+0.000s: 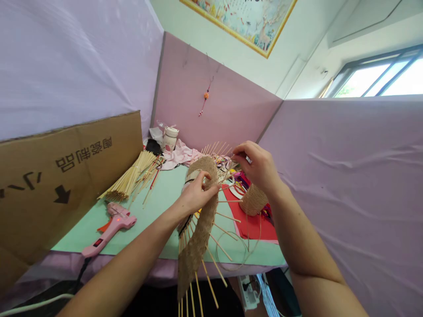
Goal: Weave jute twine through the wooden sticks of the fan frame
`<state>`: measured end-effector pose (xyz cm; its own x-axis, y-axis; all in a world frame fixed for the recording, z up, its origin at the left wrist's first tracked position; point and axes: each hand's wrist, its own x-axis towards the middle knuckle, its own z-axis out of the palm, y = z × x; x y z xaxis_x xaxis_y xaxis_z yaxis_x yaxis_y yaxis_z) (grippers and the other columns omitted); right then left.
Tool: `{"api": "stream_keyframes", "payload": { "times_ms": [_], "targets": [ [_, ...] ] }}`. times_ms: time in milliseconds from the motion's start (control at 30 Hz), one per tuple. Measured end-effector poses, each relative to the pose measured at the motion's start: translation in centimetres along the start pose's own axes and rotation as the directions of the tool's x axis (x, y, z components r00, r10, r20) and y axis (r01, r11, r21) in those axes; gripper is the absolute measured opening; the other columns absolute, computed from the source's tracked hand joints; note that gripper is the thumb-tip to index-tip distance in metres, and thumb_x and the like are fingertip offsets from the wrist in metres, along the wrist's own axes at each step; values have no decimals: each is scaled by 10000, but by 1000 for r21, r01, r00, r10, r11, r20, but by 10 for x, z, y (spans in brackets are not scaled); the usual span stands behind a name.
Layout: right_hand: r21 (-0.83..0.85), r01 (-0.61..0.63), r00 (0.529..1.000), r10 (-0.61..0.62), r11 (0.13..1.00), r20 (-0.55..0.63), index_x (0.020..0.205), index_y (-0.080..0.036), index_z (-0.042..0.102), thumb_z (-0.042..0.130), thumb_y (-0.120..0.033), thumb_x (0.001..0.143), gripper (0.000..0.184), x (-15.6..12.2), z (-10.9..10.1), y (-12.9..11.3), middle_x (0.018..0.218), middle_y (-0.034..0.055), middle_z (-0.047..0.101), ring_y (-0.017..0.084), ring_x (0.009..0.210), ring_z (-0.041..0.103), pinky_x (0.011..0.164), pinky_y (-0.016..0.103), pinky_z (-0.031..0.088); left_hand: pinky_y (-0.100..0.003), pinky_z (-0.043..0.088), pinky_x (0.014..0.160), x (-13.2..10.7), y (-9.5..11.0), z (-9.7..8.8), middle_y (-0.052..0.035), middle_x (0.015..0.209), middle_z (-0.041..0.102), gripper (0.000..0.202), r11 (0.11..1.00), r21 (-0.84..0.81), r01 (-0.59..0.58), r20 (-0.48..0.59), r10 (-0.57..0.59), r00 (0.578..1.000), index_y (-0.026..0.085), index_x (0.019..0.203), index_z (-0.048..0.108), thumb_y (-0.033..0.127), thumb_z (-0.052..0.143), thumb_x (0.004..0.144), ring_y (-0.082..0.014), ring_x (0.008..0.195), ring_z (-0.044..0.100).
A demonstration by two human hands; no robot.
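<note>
A curved woven band of brown twine [202, 231] with thin wooden sticks fanning out from its edge stands tilted in front of me. My left hand [198, 191] grips its upper part, thumb on the near face and fingers curled over the rim. Just right of the band's top, my right hand [256, 165] is closed in a pinch beside the stick ends; what lies between its fingertips is too small to make out. A roll of twine [254, 200] rests below the right hand. From it a loose strand of twine [247, 237] loops across the table's front edge.
A pink glue gun [110, 229] with a lit red light lies at left, before a cardboard box [82, 176]. Behind it is a bundle of sticks [130, 176]. Red sheets [253, 229] lie at right. A white jar [170, 137] and pink cloth [181, 155] are at the back.
</note>
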<state>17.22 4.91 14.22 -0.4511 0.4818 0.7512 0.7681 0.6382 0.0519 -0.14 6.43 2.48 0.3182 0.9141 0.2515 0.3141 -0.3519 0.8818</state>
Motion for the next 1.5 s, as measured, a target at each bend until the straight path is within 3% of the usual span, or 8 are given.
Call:
{"api": "stream_keyframes", "payload": {
  "times_ms": [233, 433, 533, 667, 867, 1067, 1267, 1500],
  "targets": [
    [410, -384, 874, 469, 827, -128, 812, -211, 597, 626, -253, 802, 52, -45, 30, 20, 709, -18, 596, 126, 611, 516, 586, 256, 419, -277, 425, 654, -4, -1, 0, 10, 780, 588, 474, 1000, -22, -19, 4, 19, 1000, 257, 1095, 500, 628, 534, 803, -191, 726, 586],
    [604, -476, 842, 530, 639, 103, 812, -219, 615, 575, -348, 820, 135, -91, 109, 11, 740, 8, 631, 174, 695, 581, 653, 303, 485, -284, 449, 668, 2, -1, 8, 2, 801, 606, 483, 995, -101, -2, 20, 4, 1000, 242, 1111, 500, 599, 572, 794, -191, 738, 602],
    [700, -466, 815, 570, 541, 102, 881, -229, 621, 552, -379, 823, 176, -93, 132, 3, 765, 9, 645, 177, 668, 578, 624, 310, 493, -285, 458, 680, 4, -3, 13, -4, 849, 600, 486, 984, -177, 0, 23, 4, 1000, 235, 1132, 476, 568, 589, 797, -183, 756, 606],
    [754, -475, 778, 618, 454, 118, 913, -231, 604, 623, -396, 780, 214, -89, 133, 0, 801, 9, 647, 173, 686, 570, 636, 299, 484, -283, 464, 698, 3, -10, 16, -2, 883, 563, 491, 953, -304, 21, 6, -20, 1000, 234, 1166, 429, 526, 594, 808, -166, 784, 597],
    [829, -540, 677, 661, 149, 323, 792, -231, 585, 682, -550, 735, 338, -97, 128, 11, 690, -25, 575, 132, 589, 496, 572, 261, 415, -272, 454, 694, -3, -23, 19, -4, 904, 549, 445, 906, -424, -15, -35, 0, 999, 231, 1133, 426, 461, 613, 801, -154, 808, 579],
    [792, -488, 723, 678, 367, 132, 639, -211, 523, 736, -508, 681, 367, -84, 119, 28, 613, -53, 482, 110, 584, 432, 600, 252, 384, -283, 445, 705, -4, -25, 19, -2, 904, 534, 431, 905, -425, -33, -50, 13, 999, 220, 1114, 443, 447, 625, 795, -151, 805, 559],
    [701, -407, 678, 708, 586, -198, 660, -201, 525, 699, -462, 744, 325, -55, 116, 9, 603, -52, 476, 104, 575, 406, 581, 246, 360, -289, 445, 741, -2, -25, 19, 9, 874, 525, 377, 929, -362, -85, -58, 68, 996, 220, 1064, 476, 436, 632, 797, -139, 777, 537],
    [787, -403, 695, 716, 466, -69, 730, -220, 492, 628, -506, 782, 321, -46, 132, -7, 690, -23, 546, 119, 627, 487, 593, 247, 423, -284, 477, 705, -1, -27, 13, -5, 918, 554, 394, 926, -370, -81, -54, 65, 996, 222, 1089, 455, 431, 625, 801, -139, 767, 573]
  ]
}}
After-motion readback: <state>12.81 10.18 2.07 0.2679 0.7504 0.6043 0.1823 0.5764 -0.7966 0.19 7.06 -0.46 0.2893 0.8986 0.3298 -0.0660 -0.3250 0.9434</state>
